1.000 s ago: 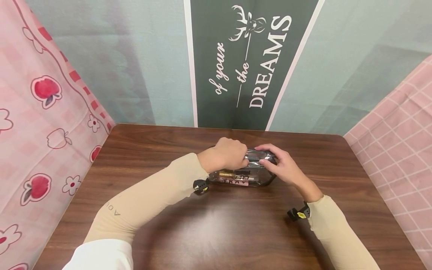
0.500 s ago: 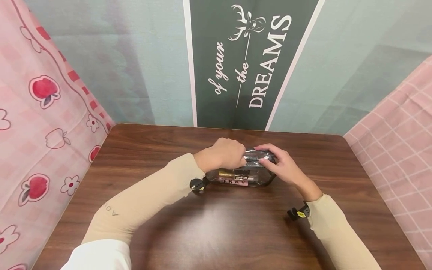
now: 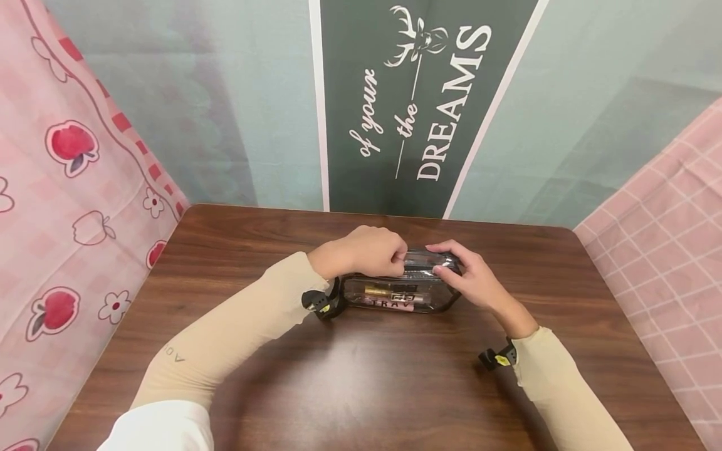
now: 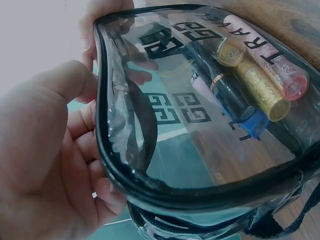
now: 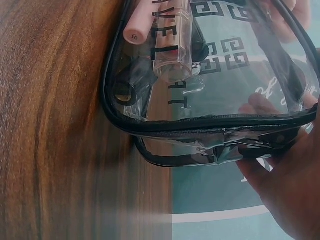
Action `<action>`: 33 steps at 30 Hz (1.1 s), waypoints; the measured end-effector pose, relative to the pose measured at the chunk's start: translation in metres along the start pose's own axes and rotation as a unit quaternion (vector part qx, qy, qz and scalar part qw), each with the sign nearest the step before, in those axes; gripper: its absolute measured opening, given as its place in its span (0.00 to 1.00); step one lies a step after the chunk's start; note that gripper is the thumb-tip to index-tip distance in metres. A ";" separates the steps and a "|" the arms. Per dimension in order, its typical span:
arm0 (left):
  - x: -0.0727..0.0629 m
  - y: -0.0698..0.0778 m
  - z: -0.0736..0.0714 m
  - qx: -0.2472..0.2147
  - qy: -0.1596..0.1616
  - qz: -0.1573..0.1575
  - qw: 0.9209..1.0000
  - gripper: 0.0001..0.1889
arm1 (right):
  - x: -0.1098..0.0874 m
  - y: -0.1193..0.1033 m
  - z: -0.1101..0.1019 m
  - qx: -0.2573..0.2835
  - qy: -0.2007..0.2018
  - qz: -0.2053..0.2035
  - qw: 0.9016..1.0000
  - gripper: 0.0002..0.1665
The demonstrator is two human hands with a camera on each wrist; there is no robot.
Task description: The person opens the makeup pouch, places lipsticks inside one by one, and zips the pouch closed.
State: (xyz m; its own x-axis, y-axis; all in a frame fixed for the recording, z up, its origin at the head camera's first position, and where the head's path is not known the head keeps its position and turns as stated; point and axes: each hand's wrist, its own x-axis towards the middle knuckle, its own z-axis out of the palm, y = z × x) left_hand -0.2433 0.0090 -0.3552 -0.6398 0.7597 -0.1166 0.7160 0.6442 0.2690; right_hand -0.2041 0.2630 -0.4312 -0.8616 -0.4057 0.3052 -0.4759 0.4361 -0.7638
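A clear cosmetic bag (image 3: pixel 437 294) with black piping stands at the back middle of the table, black lettering on its front. My left hand (image 3: pixel 372 252) has its fingers curled at the zipper (image 3: pixel 420 274) along the top, left of centre; the pull is hidden. My right hand (image 3: pixel 470 275) grips the top right end between thumb and fingers. Through the plastic in the left wrist view lie a gold tube (image 4: pixel 265 92), a black tube (image 4: pixel 225 87) and a pink tube (image 4: pixel 290 80). The right wrist view shows a pink stick (image 5: pixel 142 22) inside.
The brown wooden table (image 3: pixel 361 376) reaches back to a hanging cloth (image 3: pixel 389 188) with printed words and a deer. Pink patterned cloths (image 3: pixel 101 263) hang on both sides. A black strap (image 4: pixel 280 227) hangs at the bag's left end.
My left hand has slid leftward along the bag's top, uncovering more of the zipper and front. The right hand and the bag have stayed nearly in place.
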 end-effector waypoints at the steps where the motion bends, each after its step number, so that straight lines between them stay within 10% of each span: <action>1: 0.000 0.000 0.000 -0.005 0.002 -0.001 1.000 0.14 | 0.000 0.000 0.000 0.000 0.000 0.001 1.000 0.23; 33: -0.010 -0.009 -0.007 -0.088 0.053 -0.036 0.994 0.17 | -0.001 0.000 0.001 -0.013 0.008 0.006 1.000 0.23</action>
State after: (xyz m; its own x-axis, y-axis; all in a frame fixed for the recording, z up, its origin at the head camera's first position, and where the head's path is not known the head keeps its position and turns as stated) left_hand -0.2448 -0.0050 -0.3497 -0.7201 0.6926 -0.0429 0.6132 0.6640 0.4280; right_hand -0.2035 0.2630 -0.4320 -0.8702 -0.3877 0.3041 -0.4690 0.4624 -0.7525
